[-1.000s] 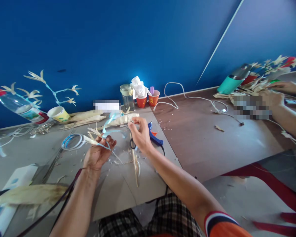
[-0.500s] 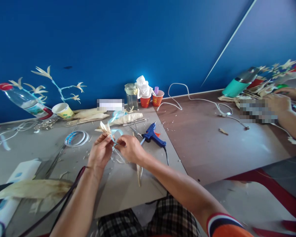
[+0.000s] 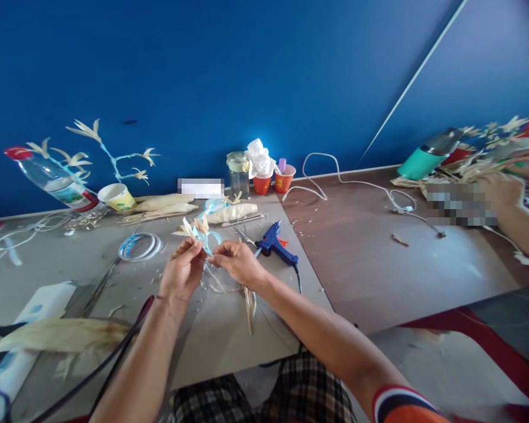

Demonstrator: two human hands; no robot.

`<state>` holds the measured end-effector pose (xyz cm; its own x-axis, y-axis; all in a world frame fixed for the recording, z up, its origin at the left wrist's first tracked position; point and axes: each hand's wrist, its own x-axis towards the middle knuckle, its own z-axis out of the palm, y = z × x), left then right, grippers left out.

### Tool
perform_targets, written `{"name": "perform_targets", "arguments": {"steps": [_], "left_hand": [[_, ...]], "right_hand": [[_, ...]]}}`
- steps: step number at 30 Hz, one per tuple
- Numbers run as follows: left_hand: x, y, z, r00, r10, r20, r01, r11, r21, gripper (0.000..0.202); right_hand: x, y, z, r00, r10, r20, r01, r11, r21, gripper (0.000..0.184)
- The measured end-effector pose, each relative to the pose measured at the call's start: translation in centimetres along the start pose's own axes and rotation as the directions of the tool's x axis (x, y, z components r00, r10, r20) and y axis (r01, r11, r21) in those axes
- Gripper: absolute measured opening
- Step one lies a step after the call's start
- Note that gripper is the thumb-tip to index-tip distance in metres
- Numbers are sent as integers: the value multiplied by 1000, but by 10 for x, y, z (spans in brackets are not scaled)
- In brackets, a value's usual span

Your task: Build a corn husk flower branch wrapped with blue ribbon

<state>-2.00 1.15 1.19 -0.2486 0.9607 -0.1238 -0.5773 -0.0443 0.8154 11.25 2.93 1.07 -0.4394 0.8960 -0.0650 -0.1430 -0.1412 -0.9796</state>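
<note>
Cream flower (image 3: 189, 229), head view, centre of frame, held over the tabletop (image 3: 229, 352). I see left hand (image 3: 183, 264) pinching its base; right hand (image 3: 238, 261) grip closed at the blue stem (image 3: 208, 249). Right hand has left the glue gun (image 3: 275, 244) area; both hands now share the flower.

right hand (image 3: 238, 264) further left, glue gun (image 3: 275, 242) uncovered

You have two red cups (image 3: 263, 185) just right of the lidded jar (image 3: 238, 178), and farther right of it a white cable (image 3: 362, 183) and teal tumbler (image 3: 423, 160)
</note>
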Motion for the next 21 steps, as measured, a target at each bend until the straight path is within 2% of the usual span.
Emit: {"name": "perform_targets", "arguments": {"steps": [4, 8, 14, 21], "left_hand": [[-1, 2, 0, 999, -20, 43, 20, 1000, 3, 13], [-1, 1, -4, 997, -50, 62, 52, 998, -24, 14], [0, 1, -6, 995, -96, 37, 100, 985, -140, 18], [3, 1, -10, 992, -101, 75, 109, 989, -104, 22]], "right_hand": [[1, 1, 1, 996, 51, 75, -61, 989, 131, 32], [0, 0, 1, 992, 63, 105, -81, 981, 177, 32], [-1, 2, 1, 997, 10, 74, -27, 972, 232, 30], [0, 9, 3, 998, -11, 56, -5, 962, 272, 32]]}}
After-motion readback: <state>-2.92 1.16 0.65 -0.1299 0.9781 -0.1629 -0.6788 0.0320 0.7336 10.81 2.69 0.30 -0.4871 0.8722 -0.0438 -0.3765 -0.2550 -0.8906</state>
